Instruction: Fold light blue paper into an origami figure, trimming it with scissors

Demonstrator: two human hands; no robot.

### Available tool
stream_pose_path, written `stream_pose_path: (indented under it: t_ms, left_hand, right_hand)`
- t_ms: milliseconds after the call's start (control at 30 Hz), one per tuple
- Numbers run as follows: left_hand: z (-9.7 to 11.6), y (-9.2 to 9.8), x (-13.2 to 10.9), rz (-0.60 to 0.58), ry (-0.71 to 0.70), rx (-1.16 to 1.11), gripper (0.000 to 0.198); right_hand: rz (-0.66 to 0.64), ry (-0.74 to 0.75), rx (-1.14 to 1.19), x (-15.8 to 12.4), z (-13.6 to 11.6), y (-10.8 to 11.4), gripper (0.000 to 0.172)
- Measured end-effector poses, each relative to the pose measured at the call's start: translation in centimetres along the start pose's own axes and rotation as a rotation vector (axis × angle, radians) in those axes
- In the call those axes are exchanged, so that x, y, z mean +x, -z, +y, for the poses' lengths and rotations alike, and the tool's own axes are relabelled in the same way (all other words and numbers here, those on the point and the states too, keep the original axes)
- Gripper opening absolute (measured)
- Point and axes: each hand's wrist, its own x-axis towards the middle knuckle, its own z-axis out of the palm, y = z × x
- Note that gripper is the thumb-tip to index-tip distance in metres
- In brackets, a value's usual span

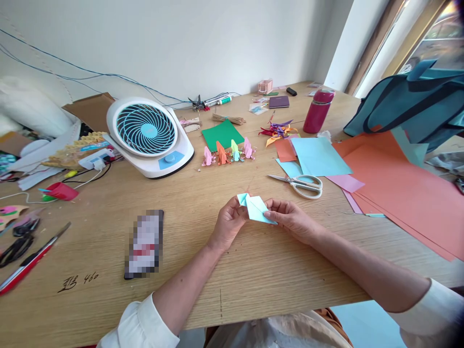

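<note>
A partly folded piece of light blue paper [258, 209] is held between my two hands, just above the wooden table. My left hand [232, 220] pinches its left end, where small folds stick up. On the right, my right hand [288, 218] grips the wider flat end with the thumb on top. Beyond my hands stands a row of small folded paper figures [222, 152] in pink, orange and green. White-handled scissors [306, 186] lie to the right, beside a square sheet of light blue paper [321, 155].
A white fan [148, 137] stands at the back left, and a phone-like object [145, 244], blurred out, lies left of my arms. At the right are large orange sheets [409, 193], a red bottle [319, 110] and a teal bag [406, 104]. A red-handled knife [32, 261] lies far left.
</note>
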Motion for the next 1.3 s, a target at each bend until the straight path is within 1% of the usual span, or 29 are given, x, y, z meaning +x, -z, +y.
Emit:
stream_pose_path:
  t_ms: [100,200,333,467,567,667,733,833,967,1133,1300]
  left_hand:
    - [0.0,0.2,-0.1,0.028,0.021,0.048,0.03]
    - [0.2,0.1,-0.2,0.027,0.027,0.091,0.032]
    - [0.2,-0.1,-0.2,0.098,-0.012,0.181,0.027]
    - [0.0,0.1,0.0,0.173,-0.018,0.242,0.027]
    - [-0.1,0.3,0.0,0.17,0.038,0.238,0.026]
    - [-0.2,0.4,0.1,0.14,0.08,0.182,0.027]
    - [-0.3,0.3,0.2,0.138,0.072,0.157,0.029]
    - [-0.5,0.5,0.3,0.151,0.045,0.171,0.036]
    - [-0.7,0.8,0.4,0.118,-0.013,0.282,0.035]
    - [-0.4,0.8,0.2,0.104,-0.063,0.488,0.029]
    - [-0.3,0.6,0.0,0.109,-0.09,0.614,0.026]
  right_hand:
    - [0.084,0.044,-0.068,0.2,0.2,0.0,0.033]
    - [0.113,0.057,-0.149,0.2,0.0,-0.4,0.039]
    - [0.043,0.061,-0.227,0.0,-0.3,-0.9,0.039]
    - [0.008,0.085,-0.221,-0.2,-0.5,-1.0,0.038]
    - [0.005,0.131,-0.229,-0.3,-0.3,-0.8,0.036]
    - [-0.027,0.234,-0.273,-0.3,0.1,-0.7,0.035]
    - [-0.044,0.281,-0.351,-0.5,0.3,-0.7,0.034]
    - [-0.042,0.3,-0.517,-0.8,0.5,-0.7,0.031]
    - [-0.03,0.326,-0.688,-1.1,0.2,-0.7,0.029]
    - [-0.028,0.48,-0.914,-1.1,-0.3,-0.5,0.035]
    - [0.034,0.644,-1.101,-1.2,-0.7,-0.3,0.027]
